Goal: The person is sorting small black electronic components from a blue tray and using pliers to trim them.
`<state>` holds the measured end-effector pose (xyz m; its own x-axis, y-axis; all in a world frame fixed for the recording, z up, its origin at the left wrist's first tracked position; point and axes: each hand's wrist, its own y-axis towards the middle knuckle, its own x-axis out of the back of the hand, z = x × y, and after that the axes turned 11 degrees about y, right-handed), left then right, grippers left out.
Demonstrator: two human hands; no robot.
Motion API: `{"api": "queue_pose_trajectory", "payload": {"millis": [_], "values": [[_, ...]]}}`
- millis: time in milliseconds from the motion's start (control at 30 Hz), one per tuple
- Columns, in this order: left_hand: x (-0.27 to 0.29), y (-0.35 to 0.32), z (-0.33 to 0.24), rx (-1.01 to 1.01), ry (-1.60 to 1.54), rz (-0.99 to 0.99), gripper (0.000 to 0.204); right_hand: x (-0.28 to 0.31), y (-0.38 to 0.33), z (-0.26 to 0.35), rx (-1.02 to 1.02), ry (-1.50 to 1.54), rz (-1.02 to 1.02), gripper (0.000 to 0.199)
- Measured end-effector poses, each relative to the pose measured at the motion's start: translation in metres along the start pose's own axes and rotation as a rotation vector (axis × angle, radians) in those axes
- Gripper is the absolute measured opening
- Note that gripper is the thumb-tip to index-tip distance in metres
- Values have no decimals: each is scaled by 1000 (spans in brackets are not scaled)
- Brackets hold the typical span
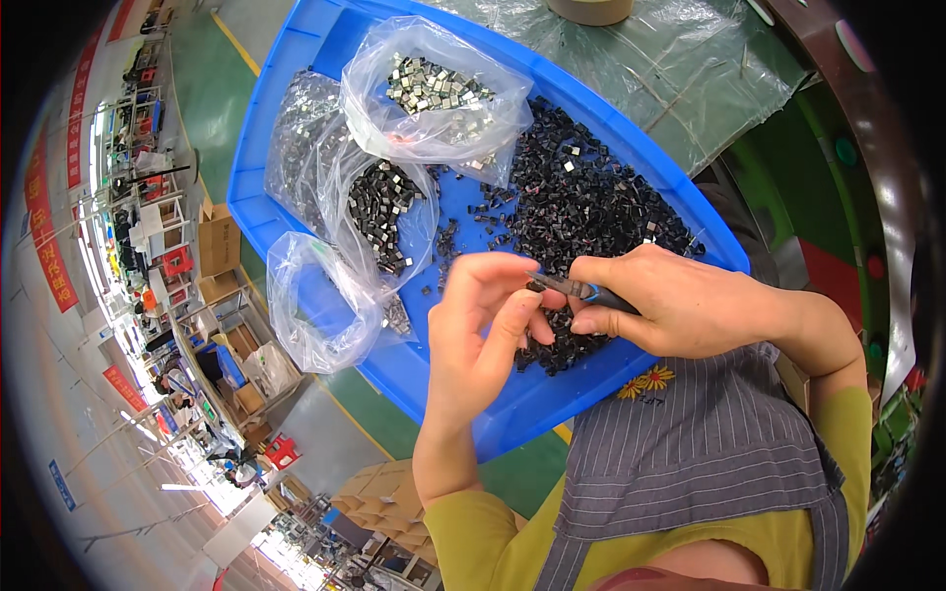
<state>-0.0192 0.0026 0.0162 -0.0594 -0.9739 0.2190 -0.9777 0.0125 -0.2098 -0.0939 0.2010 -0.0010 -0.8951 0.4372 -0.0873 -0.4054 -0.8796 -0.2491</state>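
My left hand (485,320) pinches a small black part (535,287) between thumb and fingertips, above the near edge of a blue plastic tray (296,59). My right hand (662,300) grips a thin dark tool with a blue collar (581,291), and its tip touches the part held in my left hand. Below both hands lies a heap of small black parts (591,202) in the tray, some with shiny metal faces.
Clear plastic bags of small metal pieces (434,89) and dark parts (379,207) lie in the tray's left half, beside a nearly flat bag (315,305). Clear plastic sheeting (680,59) covers the surface behind. Green floor, cardboard boxes (219,241) and shelving lie at left.
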Motion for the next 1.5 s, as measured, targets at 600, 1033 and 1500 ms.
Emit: {"api": "queue_pose_trajectory", "payload": {"millis": [600, 1033, 1500], "values": [[1, -3, 2, -5, 19, 51, 36, -6, 1, -11, 145, -23, -116, 22], [-6, -6, 7, -113, -182, 131, 33, -5, 3, -5, 73, 87, -55, 19], [-8, -9, -1, -137, -20, 123, 35, -2, 1, 4, 16, 126, -3, 20]]}}
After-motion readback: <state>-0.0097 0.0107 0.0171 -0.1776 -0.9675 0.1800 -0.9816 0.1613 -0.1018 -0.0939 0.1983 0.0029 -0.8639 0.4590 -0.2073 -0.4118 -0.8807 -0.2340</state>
